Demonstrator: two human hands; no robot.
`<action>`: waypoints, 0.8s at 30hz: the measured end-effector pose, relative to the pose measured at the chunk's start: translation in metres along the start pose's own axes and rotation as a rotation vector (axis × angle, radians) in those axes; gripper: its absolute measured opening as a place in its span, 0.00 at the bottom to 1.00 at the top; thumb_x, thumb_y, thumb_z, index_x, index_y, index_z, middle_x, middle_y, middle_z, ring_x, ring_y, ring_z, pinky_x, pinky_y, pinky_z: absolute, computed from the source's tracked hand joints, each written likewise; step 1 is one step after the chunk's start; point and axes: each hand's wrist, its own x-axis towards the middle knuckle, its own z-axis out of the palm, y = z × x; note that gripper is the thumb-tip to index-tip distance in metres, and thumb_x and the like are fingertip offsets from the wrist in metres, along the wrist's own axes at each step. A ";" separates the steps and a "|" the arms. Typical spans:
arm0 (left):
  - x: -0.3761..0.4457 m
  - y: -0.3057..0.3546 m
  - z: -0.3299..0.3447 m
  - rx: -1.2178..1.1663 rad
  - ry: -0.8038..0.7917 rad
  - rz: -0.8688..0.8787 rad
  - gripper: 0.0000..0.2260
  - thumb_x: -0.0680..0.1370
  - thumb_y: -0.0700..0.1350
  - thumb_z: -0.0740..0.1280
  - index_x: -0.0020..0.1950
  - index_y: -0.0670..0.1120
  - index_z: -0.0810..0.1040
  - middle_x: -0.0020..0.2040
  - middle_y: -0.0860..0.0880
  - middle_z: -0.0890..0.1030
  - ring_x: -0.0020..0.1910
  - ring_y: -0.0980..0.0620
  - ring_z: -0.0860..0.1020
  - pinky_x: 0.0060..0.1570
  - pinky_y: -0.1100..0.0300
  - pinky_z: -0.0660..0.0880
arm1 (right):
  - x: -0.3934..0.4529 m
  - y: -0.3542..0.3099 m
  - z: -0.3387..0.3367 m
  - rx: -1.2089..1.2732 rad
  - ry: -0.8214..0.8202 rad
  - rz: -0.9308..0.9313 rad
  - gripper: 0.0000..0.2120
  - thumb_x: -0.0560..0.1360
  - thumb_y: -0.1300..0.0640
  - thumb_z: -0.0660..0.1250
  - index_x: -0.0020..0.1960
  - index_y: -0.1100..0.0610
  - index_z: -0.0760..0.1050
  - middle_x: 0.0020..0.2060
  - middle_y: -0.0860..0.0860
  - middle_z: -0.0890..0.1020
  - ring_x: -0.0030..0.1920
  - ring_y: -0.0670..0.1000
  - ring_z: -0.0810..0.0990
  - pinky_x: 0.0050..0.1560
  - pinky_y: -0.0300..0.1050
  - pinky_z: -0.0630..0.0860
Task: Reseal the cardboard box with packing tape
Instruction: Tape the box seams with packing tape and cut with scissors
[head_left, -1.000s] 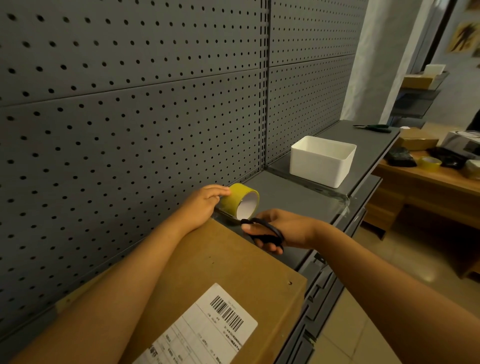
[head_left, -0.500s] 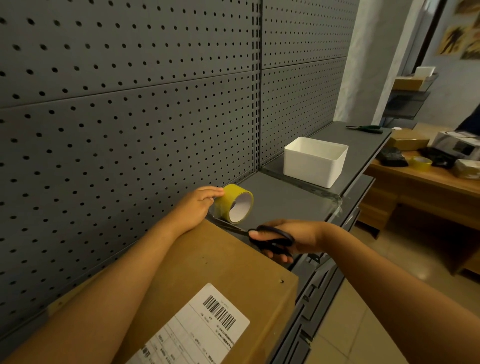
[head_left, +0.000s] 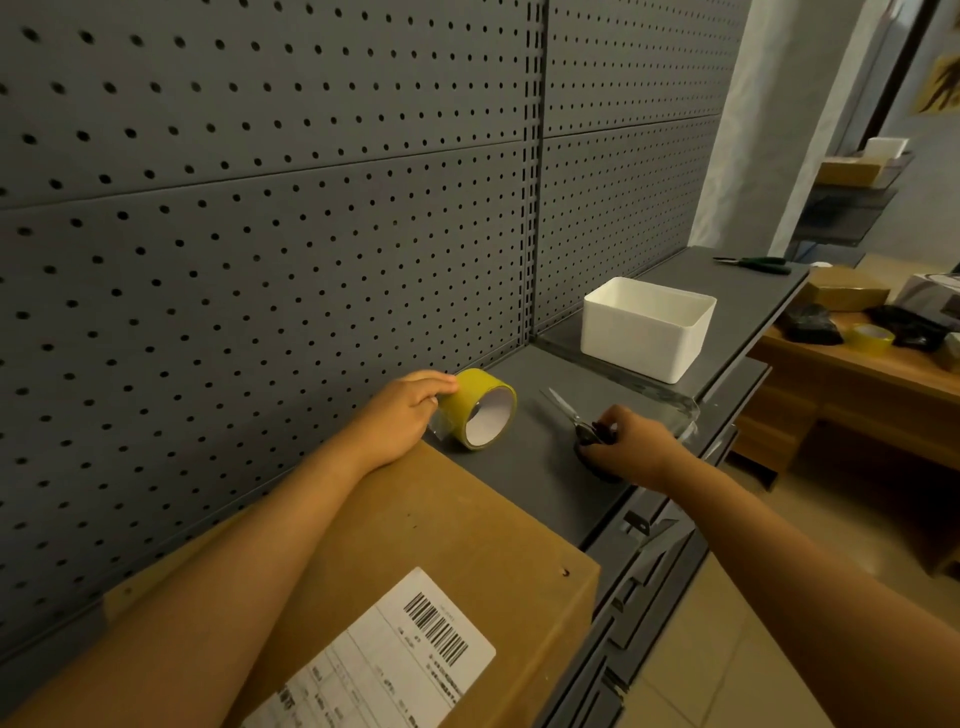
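The cardboard box (head_left: 415, 571) lies flaps closed on the grey shelf (head_left: 540, 467) against the pegboard (head_left: 260, 234), a barcoded shipping label (head_left: 384, 660) on its top face. Just beyond its far edge, the left hand (head_left: 400, 415) grips a yellow roll of packing tape (head_left: 483, 413) standing on its rim on the shelf. The right hand (head_left: 631, 441) clasps the black handles of scissors (head_left: 571, 415), blades resting on the shelf and pointing towards a white bin (head_left: 644, 327).

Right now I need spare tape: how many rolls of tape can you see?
2: one tape roll in the left hand on the shelf; a second roll on the wooden desk.
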 end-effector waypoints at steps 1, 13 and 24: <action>0.000 0.000 0.000 0.008 0.001 0.001 0.18 0.81 0.34 0.55 0.68 0.44 0.74 0.69 0.50 0.72 0.66 0.57 0.68 0.65 0.67 0.62 | 0.002 -0.001 0.002 -0.073 0.006 -0.017 0.22 0.75 0.48 0.68 0.65 0.56 0.67 0.56 0.57 0.76 0.53 0.55 0.76 0.55 0.48 0.76; -0.002 -0.001 0.000 0.086 -0.021 -0.006 0.17 0.82 0.37 0.55 0.68 0.48 0.73 0.69 0.54 0.70 0.68 0.57 0.67 0.69 0.61 0.63 | 0.026 -0.013 0.003 -0.282 0.069 -0.125 0.23 0.76 0.48 0.66 0.68 0.54 0.70 0.62 0.56 0.66 0.65 0.58 0.65 0.64 0.50 0.68; -0.005 0.008 -0.006 0.177 -0.026 -0.031 0.17 0.82 0.37 0.54 0.68 0.50 0.74 0.69 0.54 0.71 0.68 0.56 0.65 0.66 0.66 0.59 | 0.066 -0.113 0.025 -0.152 -0.109 -0.617 0.23 0.81 0.47 0.57 0.73 0.56 0.64 0.71 0.56 0.66 0.71 0.58 0.64 0.71 0.53 0.61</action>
